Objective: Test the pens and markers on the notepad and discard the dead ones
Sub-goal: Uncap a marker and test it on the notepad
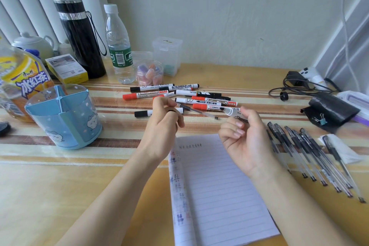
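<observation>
My right hand [245, 142] holds an uncapped white whiteboard marker [234, 113], tip pointing left, above the far edge of the open lined notepad [219, 185]. My left hand [161, 126] pinches a small black cap [171, 111] just left of that tip. A clear gel pen [199, 111] runs from beside my left fingertips toward the marker; I cannot tell whether it is held. Several red- and black-capped whiteboard markers [179, 96] lie in a pile behind my hands. The notepad has small test marks at its top and down its left margin.
Several black gel pens [309, 156] lie in a row right of the notepad, one more on a white tissue [339, 150]. A blue pen holder [63, 118] stands at the left. Bottles, a flask and small plastic jars line the back; cables and a black pouch sit far right.
</observation>
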